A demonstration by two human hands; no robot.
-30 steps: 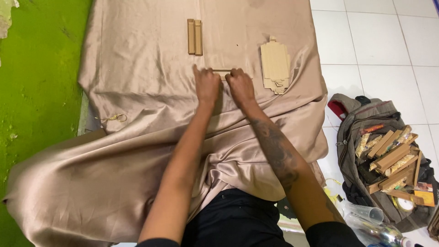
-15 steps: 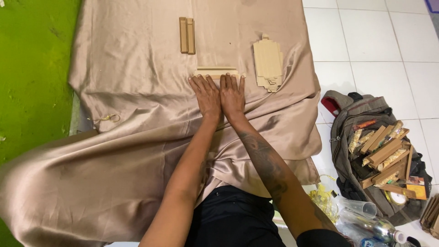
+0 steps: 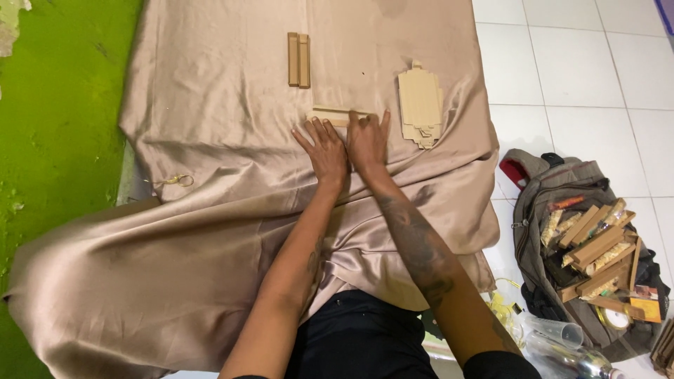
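The left hand (image 3: 327, 149) lies flat and open on the shiny tan cloth (image 3: 210, 140), with its fingers spread out. It holds nothing. The right hand (image 3: 368, 140) is right beside it, and the two hands touch along their sides. The right hand is open too, with its fingers pointing up toward the small flat cardboard piece (image 3: 335, 115). The fingertips of both hands reach the near edge of that piece. It may be that they press on it, but it is hard to tell from here.

The small flat cardboard piece lies on the cloth, just past the hands. Farther up the cloth is a pair of thin cardboard strips (image 3: 298, 60), side by side and standing apart from the hands. To the right of the hands is a bigger cardboard cutout (image 3: 420, 104) with a bumpy bottom edge.

The cloth is spread over a white tiled floor (image 3: 583, 63). A green wall (image 3: 56, 126) is on the left. On the right sits an open grey bag (image 3: 540, 203) full of long cardboard boxes (image 3: 597, 249).
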